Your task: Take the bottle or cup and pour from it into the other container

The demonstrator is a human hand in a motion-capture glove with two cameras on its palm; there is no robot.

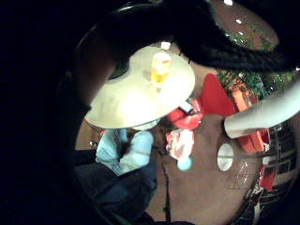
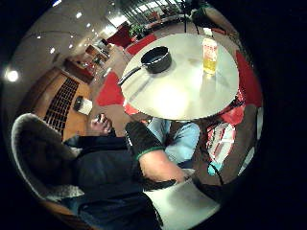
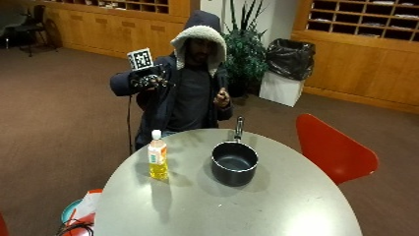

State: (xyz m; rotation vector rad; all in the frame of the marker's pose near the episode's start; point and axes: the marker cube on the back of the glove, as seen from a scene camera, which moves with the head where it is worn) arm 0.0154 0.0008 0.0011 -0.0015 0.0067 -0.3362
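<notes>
Floor clutter: from the outside view I see red and white items (image 3: pixel 84 209) lying on the carpet at the table's near-left edge, partly cut off, so I can't say what they are.
Right hand: I see the gloved right hand (image 3: pixel 146 81) raised at about shoulder height in front of the seated person, well above and behind the table, touching nothing on it. The fingers look loosely curled around nothing, though I can't make out each one.
Bottle: the bottle (image 3: pixel 157 155) stands upright on the left part of the table, white cap on, yellow liquid filling the lower part. It is well apart from the raised hand. I also see it in both palm views (image 1: pixel 160 67) (image 2: pixel 209 55), standing on the tabletop.
Table: I see a round pale grey table (image 3: pixel 288 206) carrying only the bottle and the pot.
Pot: a dark saucepan (image 3: pixel 234 162) sits near the middle of the table, to the right of the bottle and apart from it, its long handle pointing toward the person. Its inside looks dark; I can't tell whether anything is in it. The thumb-side palm view shows it too (image 2: pixel 156 58).
Other hand: the person's bare hand (image 3: pixel 223 96) is held in front of the chest, fingers curled, off the table.
Chair: a red chair (image 3: pixel 330 147) stands just beside the table's right edge.
Background: a potted plant (image 3: pixel 245 49) and a bin with a black bag (image 3: pixel 286 69) stand behind the person, against the wooden wall.
</notes>
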